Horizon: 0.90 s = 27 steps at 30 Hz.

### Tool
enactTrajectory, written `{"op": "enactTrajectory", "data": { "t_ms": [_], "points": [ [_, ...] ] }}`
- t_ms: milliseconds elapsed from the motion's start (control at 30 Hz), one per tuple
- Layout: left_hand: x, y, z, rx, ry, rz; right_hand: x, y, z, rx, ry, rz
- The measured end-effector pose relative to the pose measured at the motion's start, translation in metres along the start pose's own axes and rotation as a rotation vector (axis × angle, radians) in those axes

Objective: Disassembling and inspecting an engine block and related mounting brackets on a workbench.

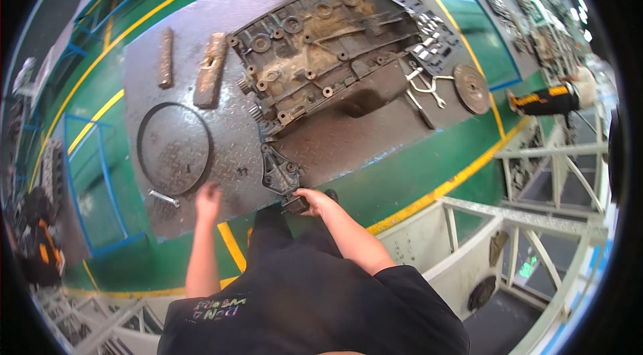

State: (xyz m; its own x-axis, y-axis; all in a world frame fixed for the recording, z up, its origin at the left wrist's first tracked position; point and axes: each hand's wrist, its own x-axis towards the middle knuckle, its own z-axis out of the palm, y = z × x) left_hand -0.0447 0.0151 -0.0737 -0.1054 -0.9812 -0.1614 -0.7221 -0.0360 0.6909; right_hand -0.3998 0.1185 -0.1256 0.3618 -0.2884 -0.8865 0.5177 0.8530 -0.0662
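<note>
Both hands reach down to the steel floor plate (201, 40). The right hand (313, 199) is curled around a small dark part at the foot of a bracket (278, 174), just below the engine block (315, 47). The left hand (208, 199) hangs loosely spread, holding nothing, near a ring (142, 128) and a bolt (164, 198). A one-handed grip could slip, dropping the part by the person's feet.

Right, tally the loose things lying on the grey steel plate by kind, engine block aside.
Rusty flat bars: 2
Black ring: 1
Round disc: 1
Dark bracket, at the right hand: 1
Bolt, near the left hand: 1
Total: 6
</note>
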Motion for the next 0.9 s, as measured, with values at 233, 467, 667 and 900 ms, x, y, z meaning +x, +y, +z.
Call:
{"op": "enactTrajectory", "data": {
  "t_ms": [233,467,667,900],
  "points": [
    [-0.125,0.107,0.121,-1.269,-0.291,-1.004,-0.010,0.033,0.007,0.171,-0.086,-0.013],
    [-0.188,0.197,0.127,-1.532,0.023,-0.391,-0.156,0.060,0.035,0.281,-0.421,-0.275],
    [-0.167,0.276,0.056,-1.659,0.132,-0.053,-0.248,0.053,0.111,0.339,-0.731,-0.401],
    [-0.136,0.310,-0.002,-1.902,0.240,-0.009,-0.331,-0.038,0.094,-1.344,-0.444,-0.823]
  ]
}}
